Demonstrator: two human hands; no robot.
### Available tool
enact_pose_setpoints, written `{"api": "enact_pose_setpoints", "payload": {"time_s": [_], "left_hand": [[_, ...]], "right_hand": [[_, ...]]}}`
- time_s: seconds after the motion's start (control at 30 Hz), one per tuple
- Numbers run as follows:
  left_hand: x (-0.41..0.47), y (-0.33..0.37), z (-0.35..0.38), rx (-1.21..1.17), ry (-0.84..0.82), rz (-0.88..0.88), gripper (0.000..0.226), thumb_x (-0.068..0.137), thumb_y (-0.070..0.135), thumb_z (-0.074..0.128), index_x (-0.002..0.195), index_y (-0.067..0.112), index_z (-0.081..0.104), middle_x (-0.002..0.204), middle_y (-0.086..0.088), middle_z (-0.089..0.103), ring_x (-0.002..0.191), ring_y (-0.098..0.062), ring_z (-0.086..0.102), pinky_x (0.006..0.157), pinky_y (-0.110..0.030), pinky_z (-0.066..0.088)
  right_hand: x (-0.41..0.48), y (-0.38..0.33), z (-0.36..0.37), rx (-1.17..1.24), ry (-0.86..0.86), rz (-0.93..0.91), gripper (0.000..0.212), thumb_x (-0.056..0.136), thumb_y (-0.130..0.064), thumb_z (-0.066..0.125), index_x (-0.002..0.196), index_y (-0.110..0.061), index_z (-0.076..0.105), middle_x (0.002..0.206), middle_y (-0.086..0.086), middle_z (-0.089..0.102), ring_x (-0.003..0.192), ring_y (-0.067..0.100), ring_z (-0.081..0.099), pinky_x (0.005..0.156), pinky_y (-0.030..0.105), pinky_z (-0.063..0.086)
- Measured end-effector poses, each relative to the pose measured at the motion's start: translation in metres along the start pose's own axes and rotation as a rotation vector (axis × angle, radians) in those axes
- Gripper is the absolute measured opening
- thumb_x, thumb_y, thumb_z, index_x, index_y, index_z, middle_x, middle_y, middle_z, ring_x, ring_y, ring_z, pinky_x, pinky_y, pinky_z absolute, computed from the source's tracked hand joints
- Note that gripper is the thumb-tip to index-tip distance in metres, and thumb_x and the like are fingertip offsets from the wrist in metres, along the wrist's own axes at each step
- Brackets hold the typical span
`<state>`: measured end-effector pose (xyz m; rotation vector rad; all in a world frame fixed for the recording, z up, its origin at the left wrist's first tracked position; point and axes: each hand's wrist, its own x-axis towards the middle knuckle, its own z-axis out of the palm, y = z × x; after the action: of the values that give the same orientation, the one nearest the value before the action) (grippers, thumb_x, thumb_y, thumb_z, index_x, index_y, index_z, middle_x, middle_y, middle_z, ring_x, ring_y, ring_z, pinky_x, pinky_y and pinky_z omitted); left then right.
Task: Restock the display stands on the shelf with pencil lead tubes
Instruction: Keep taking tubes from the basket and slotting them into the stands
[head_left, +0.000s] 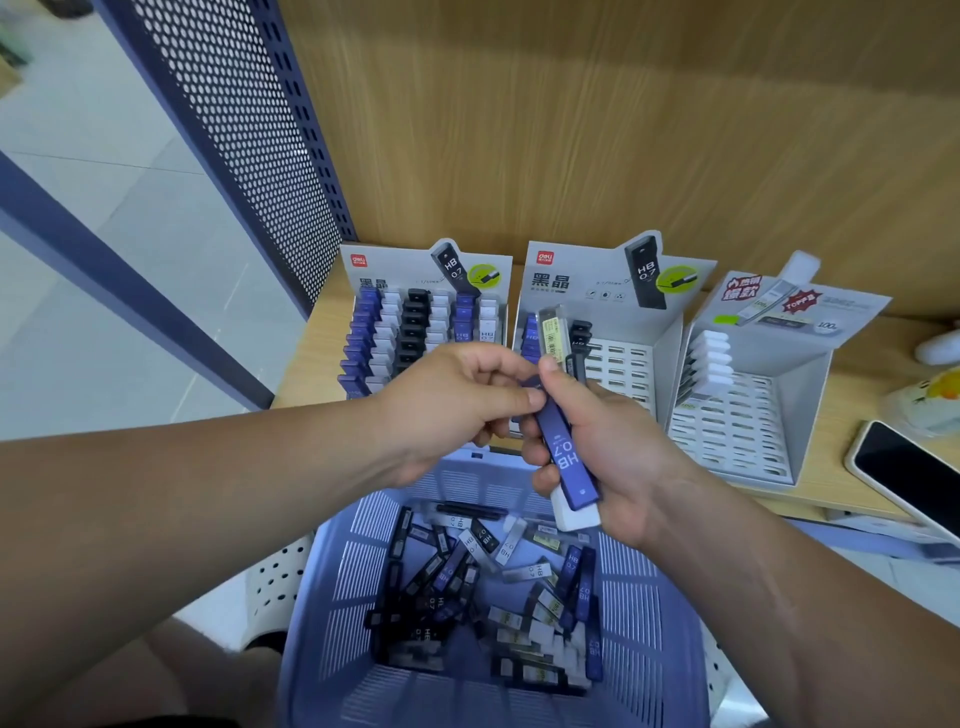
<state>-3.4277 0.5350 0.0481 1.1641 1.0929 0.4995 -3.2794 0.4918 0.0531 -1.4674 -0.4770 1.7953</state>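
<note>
1. Pencil lead tube (563, 457), blue, marked HB 0.7: it is in the air above the basket (649, 613), just before the front edge of the shelf (810, 488). Its long axis runs from the far end, up and a little left, to the near end, down and right. The print reads upside down from the camera.
2. A white tube (574, 514) lies under it, parallel. A clear tube with yellow label (552, 332) and a black tube (577, 364) stand up from the same grip, pointing toward the middle display stand (623, 364).
3. The middle display stand has many free slots at its right and front. The left display stand (395, 265) is nearly full. The right display stand (737, 431) carries white tubes only in its left column.
4. The basket is open on top, with loose tubes (467, 571) lying in all directions inside.
5. The right grip (602, 441) is clenched round the bundle of tubes, fingers wrapping from below. The left grip (452, 405) pinches the far end of the blue tube, thumb on top, forearm coming nearly level from the left.
6. A phone (909, 473) lies on the shelf near the right display stand.
</note>
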Motion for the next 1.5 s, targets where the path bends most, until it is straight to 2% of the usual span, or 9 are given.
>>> {"api": "enact_pose_setpoints", "payload": {"time_s": [0.13, 0.3, 0.57, 0.77, 0.87, 1.07, 1.17, 1.27, 1.5], "left_hand": [[0.0, 0.006, -0.003, -0.147, -0.002, -0.039, 0.008, 0.089, 0.002, 0.066, 0.09, 0.01, 0.067, 0.07, -0.004, 0.068, 0.061, -0.014, 0.059, 0.056, -0.025, 0.044], [0.001, 0.014, -0.012, -0.284, 0.014, -0.002, 0.011, 0.087, 0.0, 0.064, 0.083, 0.01, 0.063, 0.076, -0.01, 0.072, 0.065, -0.016, 0.068, 0.062, -0.025, 0.057], [0.011, 0.015, -0.03, -0.321, 0.213, 0.077, 0.025, 0.088, -0.011, 0.059, 0.08, 0.011, 0.052, 0.066, -0.011, 0.068, 0.066, -0.024, 0.072, 0.058, -0.029, 0.059], [-0.003, 0.015, -0.029, 0.101, -0.224, -0.018, 0.075, 0.08, -0.02, 0.057, 0.138, 0.028, 0.051, 0.073, -0.016, 0.054, 0.065, -0.027, 0.068, 0.064, -0.034, 0.058], [-0.004, 0.011, -0.024, 0.224, -0.317, 0.02, 0.064, 0.087, -0.007, 0.063, 0.138, 0.031, 0.052, 0.087, -0.028, 0.062, 0.069, -0.029, 0.066, 0.064, -0.037, 0.054], [0.003, 0.012, -0.024, 0.216, -0.183, 0.093, 0.022, 0.103, 0.01, 0.051, 0.123, 0.02, 0.051, 0.086, -0.001, 0.072, 0.069, -0.028, 0.065, 0.057, -0.036, 0.048], [0.019, 0.012, -0.042, 0.324, 0.013, 0.188, 0.019, 0.102, 0.014, 0.053, 0.119, 0.022, 0.055, 0.094, 0.003, 0.071, 0.086, -0.019, 0.066, 0.077, -0.048, 0.056], [0.036, 0.013, -0.066, 0.439, 0.216, 0.242, 0.011, 0.095, 0.026, 0.062, 0.105, 0.022, 0.064, 0.102, -0.012, 0.07, 0.089, -0.027, 0.064, 0.093, -0.056, 0.051], [0.062, 0.008, -0.083, 0.691, 0.321, 0.312, 0.03, 0.083, 0.02, 0.076, 0.099, 0.03, 0.054, 0.069, 0.002, 0.066, 0.066, -0.019, 0.062, 0.073, -0.045, 0.055]], "right_hand": [[0.0, -0.002, -0.005, -0.032, 0.057, 0.004, 0.051, 0.093, -0.046, 0.066, 0.118, -0.002, 0.062, 0.084, 0.014, 0.063, 0.051, 0.017, 0.052, 0.041, 0.025, 0.041], [0.004, -0.012, -0.013, 0.054, 0.096, -0.003, 0.051, 0.092, -0.042, 0.069, 0.13, -0.01, 0.056, 0.062, 0.009, 0.062, 0.049, 0.018, 0.053, 0.04, 0.026, 0.043], [0.005, -0.014, -0.016, 0.154, 0.15, -0.097, 0.012, 0.099, -0.026, 0.065, 0.103, -0.015, 0.06, 0.075, 0.004, 0.06, 0.054, 0.017, 0.051, 0.043, 0.025, 0.036], [0.006, -0.014, -0.011, 0.105, 0.076, -0.174, 0.011, 0.098, -0.014, 0.065, 0.107, -0.018, 0.061, 0.078, 0.005, 0.063, 0.056, 0.016, 0.052, 0.044, 0.026, 0.036], [0.007, -0.009, -0.008, 0.007, 0.036, -0.196, 0.013, 0.097, -0.017, 0.065, 0.11, -0.019, 0.062, 0.084, 0.005, 0.063, 0.058, 0.017, 0.05, 0.045, 0.028, 0.037], [0.008, -0.005, -0.006, -0.003, 0.005, -0.156, 0.01, 0.098, -0.019, 0.065, 0.108, -0.02, 0.063, 0.078, 0.003, 0.064, 0.056, 0.017, 0.048, 0.046, 0.026, 0.037], [0.011, -0.007, -0.01, 0.015, 0.037, -0.136, 0.009, 0.098, -0.02, 0.065, 0.106, -0.02, 0.063, 0.076, 0.003, 0.064, 0.055, 0.016, 0.047, 0.045, 0.027, 0.037], [0.014, -0.009, -0.015, 0.023, 0.085, -0.119, 0.007, 0.098, -0.02, 0.066, 0.105, -0.019, 0.062, 0.075, 0.004, 0.064, 0.054, 0.015, 0.047, 0.044, 0.027, 0.037], [0.019, -0.007, -0.024, 0.016, 0.115, -0.102, 0.01, 0.098, -0.021, 0.065, 0.108, -0.017, 0.064, 0.082, 0.007, 0.063, 0.056, 0.017, 0.047, 0.046, 0.028, 0.038]]}}
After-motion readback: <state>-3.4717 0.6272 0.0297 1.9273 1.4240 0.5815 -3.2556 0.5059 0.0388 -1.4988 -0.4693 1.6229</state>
